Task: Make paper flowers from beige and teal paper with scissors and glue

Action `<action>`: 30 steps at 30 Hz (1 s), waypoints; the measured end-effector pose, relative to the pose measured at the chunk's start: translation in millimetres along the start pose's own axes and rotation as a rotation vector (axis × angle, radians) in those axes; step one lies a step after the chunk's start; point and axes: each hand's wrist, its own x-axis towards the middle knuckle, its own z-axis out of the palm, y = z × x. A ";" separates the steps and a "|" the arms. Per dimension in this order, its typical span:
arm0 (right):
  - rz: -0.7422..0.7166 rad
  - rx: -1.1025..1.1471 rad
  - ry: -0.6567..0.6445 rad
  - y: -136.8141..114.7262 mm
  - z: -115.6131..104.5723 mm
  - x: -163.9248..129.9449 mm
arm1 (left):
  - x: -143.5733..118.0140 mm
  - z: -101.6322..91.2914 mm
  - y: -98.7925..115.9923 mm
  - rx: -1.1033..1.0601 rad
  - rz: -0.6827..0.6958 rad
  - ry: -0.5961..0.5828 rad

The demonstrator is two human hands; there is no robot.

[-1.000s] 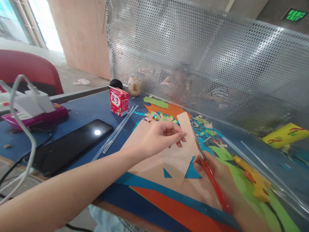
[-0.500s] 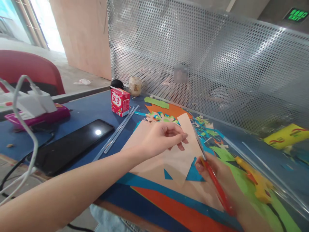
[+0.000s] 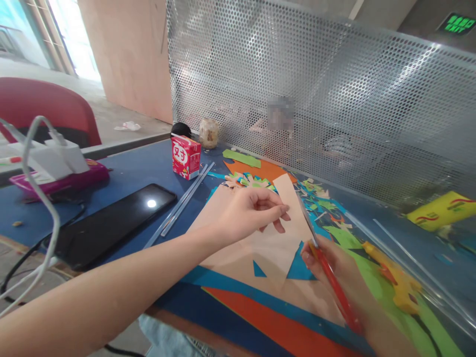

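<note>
A tan strip of paper [image 3: 288, 218] lies slanted over a larger tan sheet [image 3: 238, 248] near the middle of the blue tabletop [image 3: 130, 171], its far end pointing toward the perforated metal screen [image 3: 334, 99]. The left hand [image 3: 249, 210] pinches the strip's left edge between thumb and fingers. The right hand [image 3: 336, 275] is clenched around the red handles of a pair of scissors [image 3: 323, 265], whose thin blades run up along the strip's right edge; whether the blades are parted or together cannot be told. Under the tan sheet lie blue and orange sheets [image 3: 267, 322] at the near edge, and a green sheet [image 3: 375, 277] spreads to the right beneath the right hand. A yellow glue gun [image 3: 394, 282] rests on the green sheet just beyond the scissors. Small coloured scraps [image 3: 316, 201] are scattered past the strip's far end. To the left, clear glue sticks [image 3: 182, 203] lie beside a black phone [image 3: 111, 225], with a red drink carton [image 3: 185, 157] standing behind them and a small jar [image 3: 208, 133] against the screen. Farther left a white charger [image 3: 55, 158] sits on a magenta case [image 3: 63, 181]. A yellow packet [image 3: 441, 208] lies at the far right.
</note>
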 end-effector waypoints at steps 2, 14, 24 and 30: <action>0.005 -0.018 0.002 -2.1 0.1 -0.3 | 0.0 -0.1 0.8 0.008 -0.002 -0.008; 0.006 -0.032 -0.008 -3.9 -0.9 -0.5 | -0.1 0.5 3.4 0.002 -0.012 -0.005; 0.003 -0.080 0.009 -3.1 0.5 -1.4 | -0.5 -0.4 2.6 0.012 -0.015 -0.001; 0.051 0.005 0.010 -6.2 2.6 -3.0 | 0.4 -1.4 0.2 0.011 -0.005 -0.006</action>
